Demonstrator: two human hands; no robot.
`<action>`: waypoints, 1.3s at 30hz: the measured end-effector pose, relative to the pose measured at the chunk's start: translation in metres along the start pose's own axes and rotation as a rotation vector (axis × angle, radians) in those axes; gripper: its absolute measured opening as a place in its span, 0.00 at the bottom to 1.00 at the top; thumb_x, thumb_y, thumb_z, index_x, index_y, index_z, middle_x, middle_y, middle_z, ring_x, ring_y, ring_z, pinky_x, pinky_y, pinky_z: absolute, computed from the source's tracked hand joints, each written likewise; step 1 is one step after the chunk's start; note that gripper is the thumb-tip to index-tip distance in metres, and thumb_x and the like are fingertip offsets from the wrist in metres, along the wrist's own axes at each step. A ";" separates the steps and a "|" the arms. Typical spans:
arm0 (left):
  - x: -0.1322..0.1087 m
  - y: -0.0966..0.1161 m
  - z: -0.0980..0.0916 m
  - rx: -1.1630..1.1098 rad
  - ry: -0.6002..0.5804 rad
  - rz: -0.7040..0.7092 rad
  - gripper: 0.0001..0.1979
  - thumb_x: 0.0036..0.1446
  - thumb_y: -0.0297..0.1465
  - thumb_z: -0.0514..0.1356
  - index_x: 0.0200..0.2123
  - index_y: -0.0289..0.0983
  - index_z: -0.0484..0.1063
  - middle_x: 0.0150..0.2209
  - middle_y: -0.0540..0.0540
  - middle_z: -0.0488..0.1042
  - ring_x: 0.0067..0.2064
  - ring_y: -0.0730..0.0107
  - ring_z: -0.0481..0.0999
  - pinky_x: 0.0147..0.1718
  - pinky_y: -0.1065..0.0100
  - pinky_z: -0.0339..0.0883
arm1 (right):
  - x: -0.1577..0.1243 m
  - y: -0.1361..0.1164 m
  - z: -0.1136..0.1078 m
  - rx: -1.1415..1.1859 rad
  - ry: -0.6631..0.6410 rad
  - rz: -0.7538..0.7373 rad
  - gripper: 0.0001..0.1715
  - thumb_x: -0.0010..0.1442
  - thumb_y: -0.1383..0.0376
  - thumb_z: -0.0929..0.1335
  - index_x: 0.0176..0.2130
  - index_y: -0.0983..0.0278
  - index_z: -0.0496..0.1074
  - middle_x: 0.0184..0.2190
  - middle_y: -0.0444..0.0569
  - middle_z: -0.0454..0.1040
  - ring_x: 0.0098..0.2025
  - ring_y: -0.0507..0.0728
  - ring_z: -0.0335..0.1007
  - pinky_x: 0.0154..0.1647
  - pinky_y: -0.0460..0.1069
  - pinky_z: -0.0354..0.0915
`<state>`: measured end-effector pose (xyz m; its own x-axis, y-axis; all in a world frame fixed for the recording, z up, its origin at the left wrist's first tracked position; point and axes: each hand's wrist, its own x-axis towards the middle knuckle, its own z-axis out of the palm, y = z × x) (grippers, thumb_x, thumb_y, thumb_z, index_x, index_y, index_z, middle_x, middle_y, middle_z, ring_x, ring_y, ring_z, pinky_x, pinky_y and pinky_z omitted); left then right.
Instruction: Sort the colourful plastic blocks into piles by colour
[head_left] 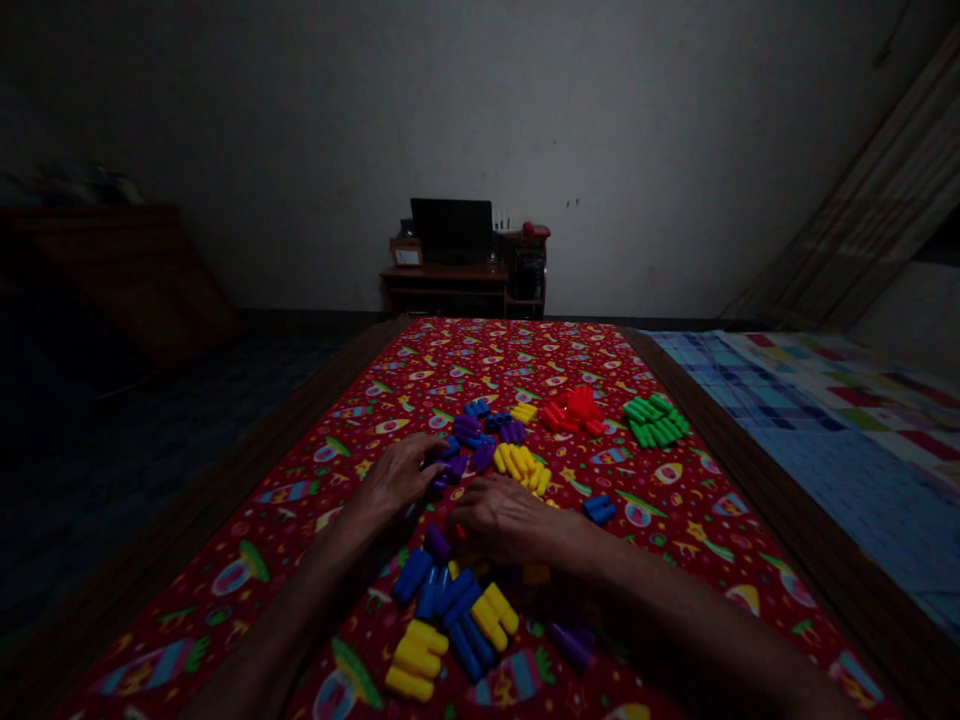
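Note:
My left hand is at the purple and blue blocks, its fingers curled round a purple piece. My right hand lies over the middle of the pile, fingers bent down; what is under them is mostly hidden. Yellow blocks lie just beyond it. Nearer to me are blue blocks, yellow blocks and a purple cone. Red blocks and green blocks form separate groups farther right. One blue block sits apart beside my right wrist.
A red patterned cloth covers the long table. Behind it stands a small desk with a dark monitor and a red telephone. A bed with a checked cover is at the right, a wooden cabinet at the left.

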<state>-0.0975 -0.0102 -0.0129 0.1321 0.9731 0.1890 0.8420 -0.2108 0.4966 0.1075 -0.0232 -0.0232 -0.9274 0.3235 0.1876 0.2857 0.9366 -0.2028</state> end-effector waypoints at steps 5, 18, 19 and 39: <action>-0.002 0.010 -0.007 -0.041 0.036 0.071 0.12 0.52 0.34 0.56 0.37 0.39 0.77 0.42 0.44 0.80 0.46 0.60 0.77 0.50 0.61 0.68 | -0.006 0.019 -0.009 0.187 0.192 0.202 0.13 0.59 0.69 0.67 0.45 0.66 0.73 0.36 0.52 0.77 0.36 0.54 0.71 0.35 0.45 0.60; -0.009 0.030 0.026 -0.367 -0.105 -0.049 0.15 0.47 0.37 0.60 0.39 0.38 0.69 0.33 0.49 0.78 0.34 0.64 0.78 0.32 0.67 0.70 | -0.001 0.028 -0.006 0.423 0.433 0.460 0.23 0.59 0.64 0.67 0.53 0.67 0.73 0.39 0.53 0.79 0.35 0.55 0.74 0.36 0.47 0.65; -0.009 0.030 0.029 -0.463 -0.109 -0.075 0.16 0.46 0.36 0.60 0.40 0.38 0.66 0.33 0.49 0.78 0.33 0.65 0.78 0.31 0.67 0.71 | -0.002 0.028 -0.006 0.389 0.434 0.431 0.23 0.59 0.64 0.67 0.53 0.68 0.73 0.39 0.54 0.79 0.36 0.56 0.73 0.37 0.48 0.65; -0.010 0.030 0.030 -0.227 0.139 0.053 0.14 0.54 0.35 0.60 0.44 0.40 0.74 0.45 0.45 0.79 0.47 0.57 0.77 0.49 0.58 0.70 | -0.055 0.127 -0.060 0.125 0.992 0.843 0.16 0.55 0.63 0.66 0.41 0.68 0.77 0.39 0.57 0.78 0.41 0.61 0.74 0.46 0.55 0.67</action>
<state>-0.0582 -0.0235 -0.0256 0.0867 0.9412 0.3264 0.6949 -0.2919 0.6572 0.2091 0.0859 -0.0013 0.1118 0.8116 0.5734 0.6140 0.3973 -0.6820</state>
